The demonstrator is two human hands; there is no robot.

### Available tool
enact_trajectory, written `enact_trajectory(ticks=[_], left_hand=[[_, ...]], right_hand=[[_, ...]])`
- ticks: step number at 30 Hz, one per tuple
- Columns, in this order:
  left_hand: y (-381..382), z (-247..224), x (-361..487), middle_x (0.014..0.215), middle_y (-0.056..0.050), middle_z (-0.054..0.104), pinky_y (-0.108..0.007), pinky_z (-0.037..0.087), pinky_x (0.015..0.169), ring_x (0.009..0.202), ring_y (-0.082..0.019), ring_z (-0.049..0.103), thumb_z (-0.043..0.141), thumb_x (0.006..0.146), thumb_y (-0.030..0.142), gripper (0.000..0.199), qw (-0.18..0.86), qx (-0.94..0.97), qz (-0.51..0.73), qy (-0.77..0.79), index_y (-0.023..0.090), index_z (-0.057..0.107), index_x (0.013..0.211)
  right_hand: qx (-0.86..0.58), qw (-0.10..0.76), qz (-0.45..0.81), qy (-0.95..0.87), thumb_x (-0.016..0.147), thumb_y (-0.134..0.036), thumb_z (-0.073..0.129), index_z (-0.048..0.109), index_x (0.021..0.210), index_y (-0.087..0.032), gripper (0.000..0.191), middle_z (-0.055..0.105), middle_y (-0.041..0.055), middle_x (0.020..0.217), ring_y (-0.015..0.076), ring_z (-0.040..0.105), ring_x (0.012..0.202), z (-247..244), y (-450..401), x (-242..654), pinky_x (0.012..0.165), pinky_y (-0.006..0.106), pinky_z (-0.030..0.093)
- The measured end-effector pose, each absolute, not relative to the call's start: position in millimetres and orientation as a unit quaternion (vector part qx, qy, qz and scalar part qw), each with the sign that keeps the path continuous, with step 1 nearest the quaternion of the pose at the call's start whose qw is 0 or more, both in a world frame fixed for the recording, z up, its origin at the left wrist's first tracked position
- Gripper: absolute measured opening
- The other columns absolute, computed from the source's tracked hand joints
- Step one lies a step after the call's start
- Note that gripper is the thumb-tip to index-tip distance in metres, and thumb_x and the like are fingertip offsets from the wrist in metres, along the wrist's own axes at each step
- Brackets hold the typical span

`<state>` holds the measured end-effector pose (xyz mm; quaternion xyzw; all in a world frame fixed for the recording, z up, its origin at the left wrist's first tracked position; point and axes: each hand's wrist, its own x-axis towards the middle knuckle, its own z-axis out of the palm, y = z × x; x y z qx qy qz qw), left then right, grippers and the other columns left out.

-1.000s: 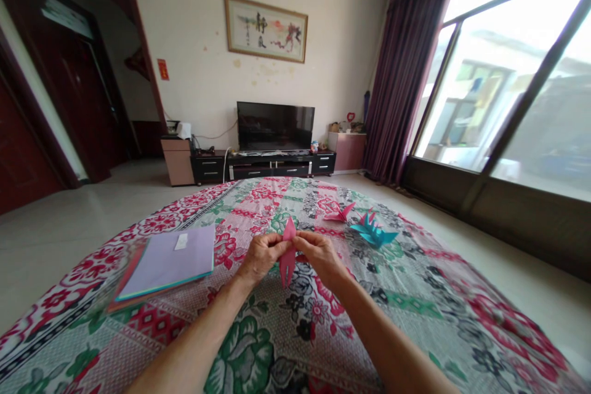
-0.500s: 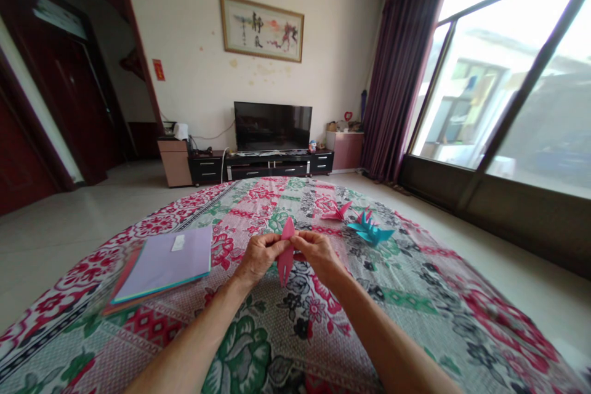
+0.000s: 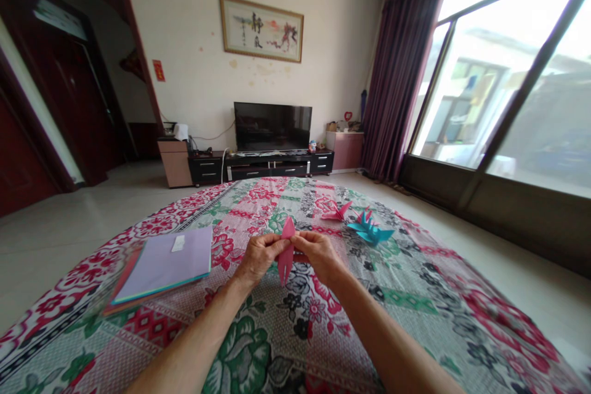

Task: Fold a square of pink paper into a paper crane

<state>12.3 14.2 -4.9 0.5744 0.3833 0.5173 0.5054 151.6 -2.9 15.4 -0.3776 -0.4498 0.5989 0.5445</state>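
Observation:
A narrow pink folded paper [image 3: 287, 252] is held upright above the middle of the table, its top pointed and its lower end split in two. My left hand [image 3: 259, 256] pinches its left edge between thumb and fingers. On the other edge, my right hand [image 3: 318, 250] grips it the same way, with the fingertips of both hands close together near the paper's middle. Beyond my right hand lie a pink folded paper piece [image 3: 339, 212] and blue folded paper pieces [image 3: 372, 232], with more pink paper partly hidden behind the blue.
A stack of coloured paper sheets [image 3: 166, 265], lilac on top with a small white piece [image 3: 178, 243], lies at the left of the table. A patterned cloth [image 3: 406, 332] covers the round table. A television [image 3: 273, 127] stands against the far wall.

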Motion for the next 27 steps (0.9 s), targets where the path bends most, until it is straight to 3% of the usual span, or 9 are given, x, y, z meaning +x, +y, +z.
enact_trajectory(ticks=[8,14,27], left_hand=[[10.9,0.1,13.2,0.069,0.0,0.067,-0.02,0.042,0.055,0.059,-0.012,0.056,0.071,0.063,0.038,0.029,0.524,0.564,0.526,0.362,0.016,0.07,0.082],[10.2,5.1,11.4,0.067,-0.003,0.067,-0.024,0.046,0.054,0.056,-0.014,0.057,0.061,0.072,0.042,0.035,0.531,0.57,0.516,0.355,0.014,0.069,0.09],[10.2,4.9,15.3,0.059,0.001,0.061,-0.021,0.043,0.053,0.052,-0.011,0.052,0.064,0.069,0.041,0.028,0.511,0.54,0.56,0.366,0.013,0.068,0.072]], right_hand=[[-0.356,0.534,0.633,-0.432,0.054,-0.038,0.077,0.066,0.069,-0.012,0.032,0.067,0.0036,0.066,0.0136,0.062,0.059,16.3,-4.3,154.2,0.063,0.029,0.052],[-0.375,0.518,0.612,-0.465,0.055,-0.041,0.076,0.066,0.071,-0.012,0.035,0.068,0.0054,0.069,0.0161,0.064,0.062,19.3,-4.2,155.1,0.064,0.03,0.052],[-0.348,0.518,0.616,-0.481,0.06,-0.046,0.072,0.066,0.076,-0.013,0.037,0.068,0.0054,0.072,0.0171,0.065,0.067,15.5,-4.8,152.7,0.071,0.034,0.052]])
